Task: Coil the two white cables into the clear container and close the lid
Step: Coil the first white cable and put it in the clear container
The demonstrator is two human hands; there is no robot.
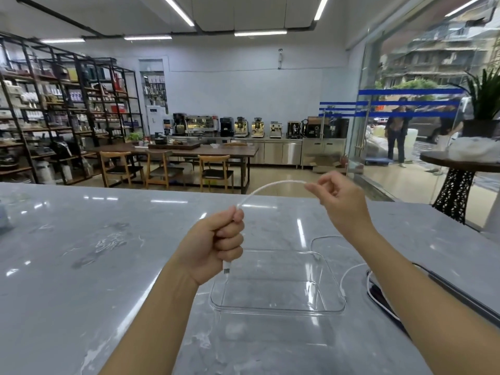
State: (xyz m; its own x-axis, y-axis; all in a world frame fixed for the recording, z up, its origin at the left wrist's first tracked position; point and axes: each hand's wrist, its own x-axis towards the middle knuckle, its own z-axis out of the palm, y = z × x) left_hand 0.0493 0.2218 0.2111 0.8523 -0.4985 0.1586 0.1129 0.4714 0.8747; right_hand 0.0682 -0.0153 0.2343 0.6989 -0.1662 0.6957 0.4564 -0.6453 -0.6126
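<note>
Both hands had hold of one white cable (270, 184) in the head view. The left hand (213, 244) was closed in a fist around it, with the thumb pressed on top. A short end with a metal plug (226, 268) hung out below the fist. The right hand (339, 197) pinched the cable between thumb and forefinger, and its other fingers were curled loosely. Between the hands the cable rose in a smooth arch, above the grey counter (108, 239) and just behind the clear container (270, 310).

By my judgement the cable was light and soft, but springy enough to open again if a loop were released. It looked thin and smooth, so it could slide through a weak pinch. Good places to hold seemed to be near the plug and at each crossing of the loops.

The cable was white, round and even in thickness. The container was shallow and transparent, with rounded corners, open, and no cable was in it. What was probably its lid (322, 237) lay behind it, partly hidden by the right forearm. A second white cable (351, 269) lay on the counter just beside the container's right wall.
</note>
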